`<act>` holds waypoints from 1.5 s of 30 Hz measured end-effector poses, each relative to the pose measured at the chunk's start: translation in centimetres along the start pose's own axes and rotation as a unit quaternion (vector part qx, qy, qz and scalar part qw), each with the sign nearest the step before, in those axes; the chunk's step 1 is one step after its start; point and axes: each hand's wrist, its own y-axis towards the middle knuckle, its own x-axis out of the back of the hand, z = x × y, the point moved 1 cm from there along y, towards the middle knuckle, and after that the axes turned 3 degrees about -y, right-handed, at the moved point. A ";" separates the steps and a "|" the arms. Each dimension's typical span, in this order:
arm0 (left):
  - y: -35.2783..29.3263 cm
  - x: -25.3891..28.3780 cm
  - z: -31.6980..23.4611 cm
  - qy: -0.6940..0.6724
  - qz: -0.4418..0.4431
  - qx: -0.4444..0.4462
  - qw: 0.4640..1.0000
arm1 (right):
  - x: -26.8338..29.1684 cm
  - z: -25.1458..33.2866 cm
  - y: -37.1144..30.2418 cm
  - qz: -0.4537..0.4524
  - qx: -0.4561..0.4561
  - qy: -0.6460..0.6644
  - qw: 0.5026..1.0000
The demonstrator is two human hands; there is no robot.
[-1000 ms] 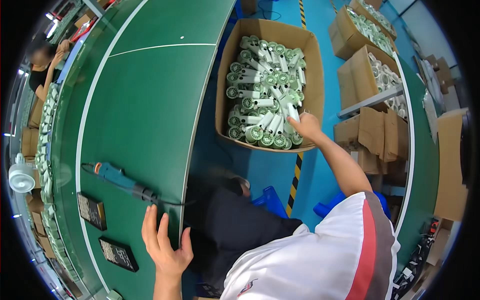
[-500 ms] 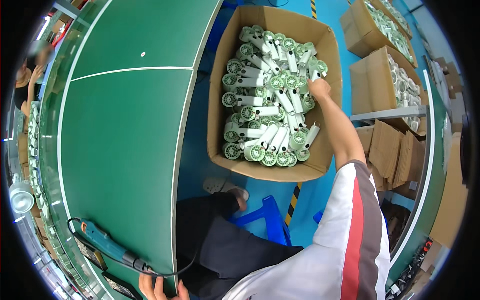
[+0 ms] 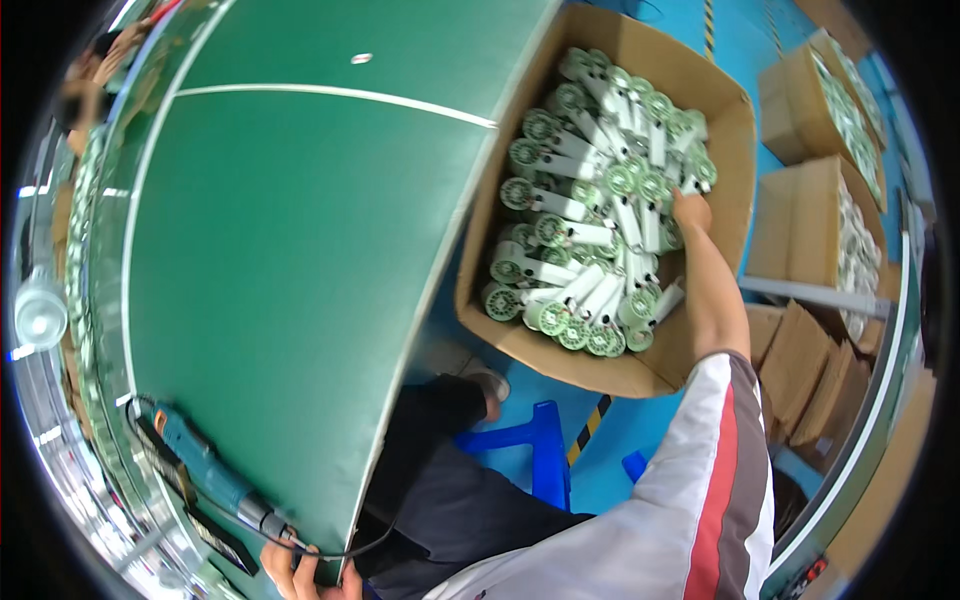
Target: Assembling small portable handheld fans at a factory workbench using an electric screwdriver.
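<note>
My right hand (image 3: 692,210) reaches into a large cardboard box (image 3: 610,372) on the right, its fingers closed on the handle end of a handheld fan (image 3: 704,170) at the pile's right side. Loose white handheld fans (image 3: 585,233) with pale green round heads fill the box in a jumble. At the near edge of the green table (image 3: 280,250), my left hand (image 3: 305,578) rests with thumb and fingers apart. Its fingertips lie beside the nose of a teal electric screwdriver (image 3: 215,475), whose black cord loops over the table edge.
Further boxes of white parts (image 3: 800,215) stand at the right, above folded cardboard (image 3: 805,375). A blue stool (image 3: 545,450) is on the blue floor by my legs. Past the table's left side runs a line of pale green parts (image 3: 80,230), with another person (image 3: 85,100) at the far left.
The view has turned, so the box and table appear shifted right. My right hand stays at the same side of the fan pile, and my left hand remains by the screwdriver.
</note>
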 end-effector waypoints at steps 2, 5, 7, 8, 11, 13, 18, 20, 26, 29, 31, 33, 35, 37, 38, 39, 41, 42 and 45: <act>-0.6 0.7 0.1 0.004 0.012 0.004 1.000 | -1.6 -0.5 1.3 0.023 0.010 -0.023 0.999; 1.9 0.1 -0.1 -0.057 -0.006 0.004 0.998 | -0.5 -4.8 3.2 0.003 0.036 -0.060 0.998; 2.8 0.6 -0.4 -0.096 -0.012 0.013 0.995 | 0.2 -4.2 1.0 0.009 0.108 0.077 0.991; 2.3 1.2 -0.7 -0.108 0.010 0.030 0.994 | 0.0 -2.8 -0.8 -0.004 0.175 0.048 0.983; 2.3 0.3 -0.4 -0.169 -0.013 0.001 0.985 | 4.0 -5.0 -1.4 -0.055 0.247 -0.045 0.967; 2.0 -1.1 -0.1 -0.183 -0.043 -0.036 0.982 | 4.6 -4.0 -3.8 -0.168 0.266 -0.085 0.945; -0.3 -1.1 -0.5 -0.158 -0.176 -0.050 0.970 | 17.8 9.6 -29.2 -0.421 0.525 0.167 0.720; -1.2 -0.7 -0.7 -0.151 -0.206 -0.062 0.965 | 21.1 11.2 -36.2 -0.439 0.547 0.169 0.692; -11.5 4.5 1.5 0.050 -0.361 0.059 0.929 | 25.0 11.6 -46.9 -0.414 0.641 0.242 0.600; -20.6 9.5 4.7 0.185 -0.379 0.260 0.869 | 26.4 10.6 -51.1 -0.432 0.655 0.230 0.576; -28.3 12.4 6.4 0.287 -0.353 0.374 0.808 | 27.5 10.0 -54.3 -0.422 0.667 0.221 0.573; -37.0 13.9 7.2 0.279 -0.322 0.541 0.725 | 27.7 10.2 -56.6 -0.412 0.682 0.210 0.566; -43.7 15.2 8.2 0.186 -0.305 0.673 0.648 | 27.0 10.4 -58.7 -0.348 0.716 0.249 0.552; -47.1 16.9 9.2 0.103 -0.252 0.742 0.613 | 26.4 11.0 -61.0 -0.330 0.740 0.252 0.530; -48.7 16.9 10.0 0.092 -0.239 0.729 0.635 | 26.1 11.4 -62.3 -0.311 0.759 0.261 0.509; -49.0 17.2 10.7 0.085 -0.220 0.724 0.648 | 25.9 11.7 -63.9 -0.316 0.755 0.260 0.512; -48.7 17.7 11.2 0.068 -0.206 0.725 0.654 | 24.2 12.5 -64.4 -0.197 0.785 0.280 0.516; -48.2 18.0 11.5 0.048 -0.156 0.732 0.661 | 23.4 13.0 -64.7 -0.072 0.795 0.302 0.522; -46.4 18.2 12.4 0.036 -0.066 0.729 0.680 | 22.5 14.1 -69.7 -0.024 0.845 0.320 0.427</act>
